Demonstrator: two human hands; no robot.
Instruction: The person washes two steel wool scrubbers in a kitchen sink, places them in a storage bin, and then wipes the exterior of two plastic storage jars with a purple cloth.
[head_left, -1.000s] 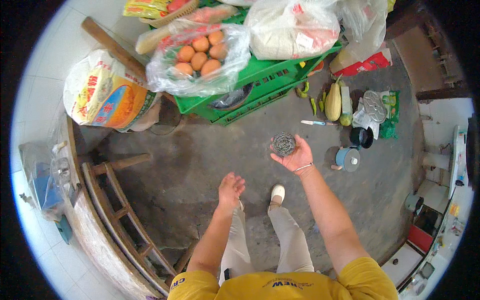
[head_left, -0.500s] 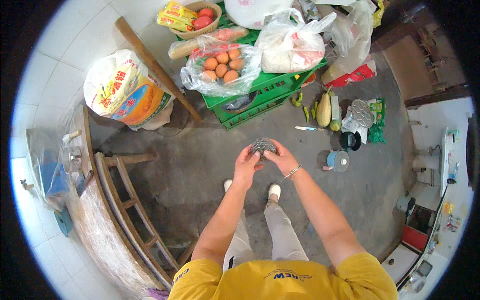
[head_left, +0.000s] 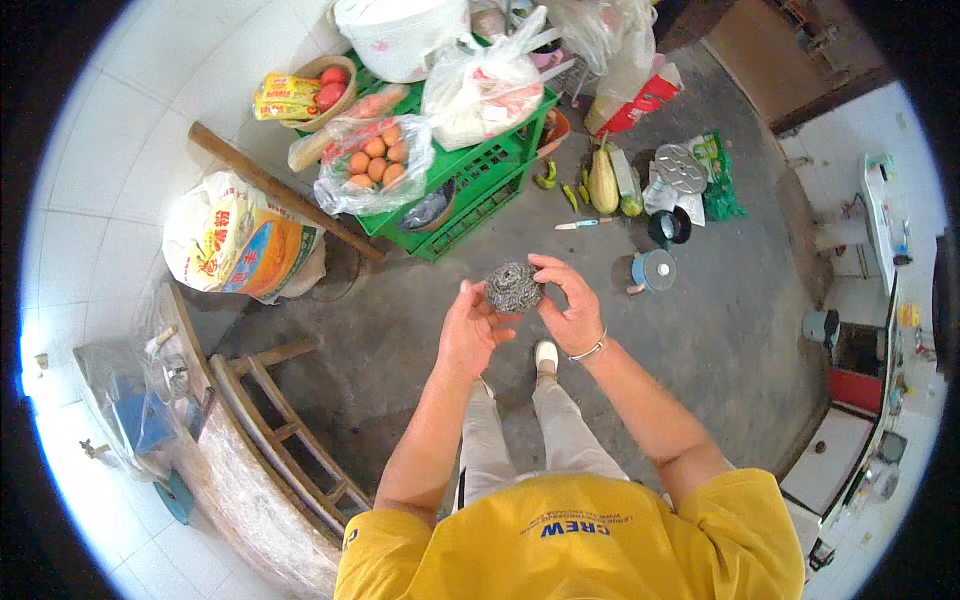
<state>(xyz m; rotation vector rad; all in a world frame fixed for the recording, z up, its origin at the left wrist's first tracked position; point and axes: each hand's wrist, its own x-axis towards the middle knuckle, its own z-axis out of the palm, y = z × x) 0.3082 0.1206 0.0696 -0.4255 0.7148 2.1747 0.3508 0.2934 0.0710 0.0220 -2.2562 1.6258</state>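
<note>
We are standing over the grey concrete floor (head_left: 720,330), holding a round ball of silver steel wool (head_left: 514,287) up in front of us, at the centre of the view. At its eight o'clock our left hand (head_left: 468,330) is cupping it, fingers loosely touching its side; at its four o'clock our right hand (head_left: 568,305) is pinching it, fingers closed on its edge. We judge the scourer picked up and in hand, not yet applied to anything.
</note>
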